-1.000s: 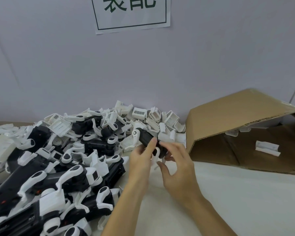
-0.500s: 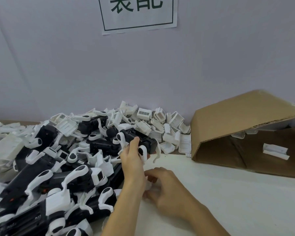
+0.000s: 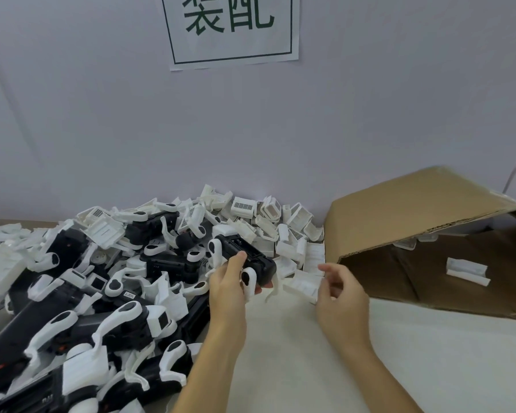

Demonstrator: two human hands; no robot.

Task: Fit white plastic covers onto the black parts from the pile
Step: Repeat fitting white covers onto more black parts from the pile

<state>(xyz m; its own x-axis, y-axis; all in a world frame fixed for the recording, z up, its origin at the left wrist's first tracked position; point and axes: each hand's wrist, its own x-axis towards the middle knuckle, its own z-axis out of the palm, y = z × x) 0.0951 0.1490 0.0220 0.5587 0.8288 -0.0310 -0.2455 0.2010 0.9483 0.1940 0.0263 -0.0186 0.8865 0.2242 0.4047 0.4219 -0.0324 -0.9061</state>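
Left hand (image 3: 227, 289) grips a black plastic part (image 3: 248, 259) at mid-frame; right hand (image 3: 340, 296), fingers loosely curled, holds nothing, beside the tipped brown cardboard box (image 3: 414, 216) at right.

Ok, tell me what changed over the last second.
The right hand let go of the black part and moved right toward the loose white covers, fingers loosely curled, holding nothing. The left hand kept its grip on the part. The pile and cardboard box stayed put.
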